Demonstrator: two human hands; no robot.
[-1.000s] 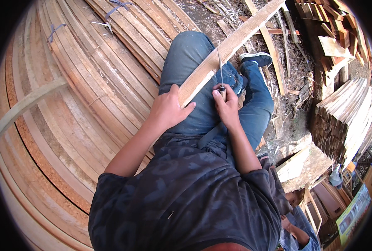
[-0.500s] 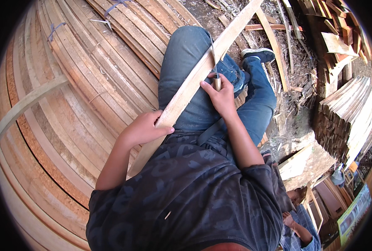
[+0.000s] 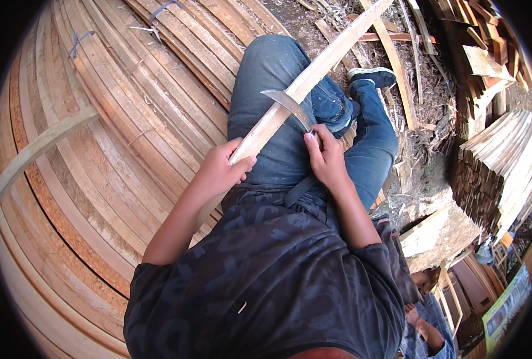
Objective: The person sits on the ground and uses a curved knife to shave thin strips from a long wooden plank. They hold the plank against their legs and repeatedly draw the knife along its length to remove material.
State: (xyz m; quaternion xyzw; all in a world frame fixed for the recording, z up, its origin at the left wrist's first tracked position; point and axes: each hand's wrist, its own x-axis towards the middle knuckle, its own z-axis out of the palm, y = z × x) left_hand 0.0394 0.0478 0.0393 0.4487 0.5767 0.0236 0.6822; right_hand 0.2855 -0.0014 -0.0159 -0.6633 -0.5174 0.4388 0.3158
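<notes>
A long, pale wooden strip (image 3: 314,73) slants over my lap, from my waist up to the far right. Its near end is gripped by my left hand (image 3: 225,166), thumb on one side and fingers on the other. In my right hand (image 3: 327,157), closed round the handle, is a knife with a curved blade (image 3: 291,106). The blade lies across the top of the strip, tip pointing left. My fingers hide most of the knife's handle. Beneath the strip are my legs in blue jeans (image 3: 266,72).
Stacked long boards (image 3: 98,179) fill the left side, some bundled with a purple tie (image 3: 79,42). Shavings and loose strips (image 3: 391,72) litter the ground at the far right. A pile of cut slats (image 3: 499,161) stands right. Another person's arm (image 3: 424,329) shows at lower right.
The knife has swung from pointing away, edge-on, to lying across the strip with its tip to the left. The strip and my left hand have shifted slightly up and right; the strip looks narrower.
</notes>
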